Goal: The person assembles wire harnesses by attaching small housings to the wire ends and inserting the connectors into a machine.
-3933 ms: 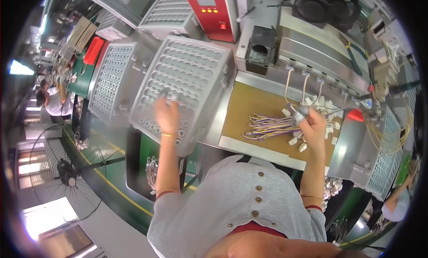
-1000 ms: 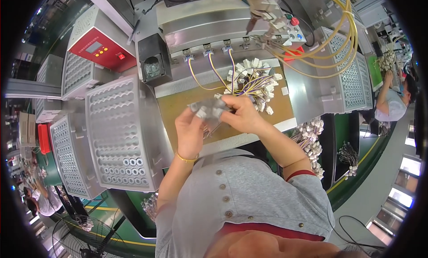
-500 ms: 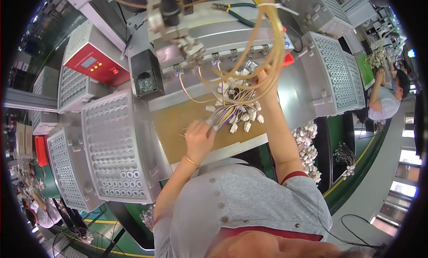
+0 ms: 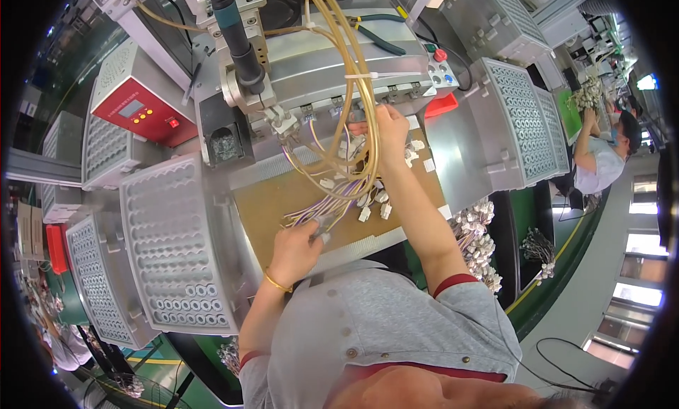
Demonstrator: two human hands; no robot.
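Note:
My left hand (image 4: 296, 252) is low on the brown work mat, its fingers curled with greyish tips beside the loose ends of a bundle of wires (image 4: 311, 212). What lies between those fingers is too small to make out. The purple, yellow and white wires spread rightward to several white connectors (image 4: 365, 214). My right hand (image 4: 393, 132) reaches up to the row of small metal clamps (image 4: 403, 92) on the machine's front edge. Its fingers are closed together, and looped yellowish tubes (image 4: 369, 137) partly hide them. Wires with connectors sit in the clamps further left.
A machine head (image 4: 247, 69) hangs over the left of the clamps. Green-handled pliers (image 4: 380, 40) lie on top. A red control box (image 4: 145, 108), a black bin (image 4: 228, 137) and grey trays (image 4: 177, 246) stand left; another tray (image 4: 520, 123) and a co-worker (image 4: 601, 154) are right.
My left hand has moved down and left along the wire bundle. My right hand remains at the clamps, now behind the tubes. The whole view has shifted, showing more of the machine head.

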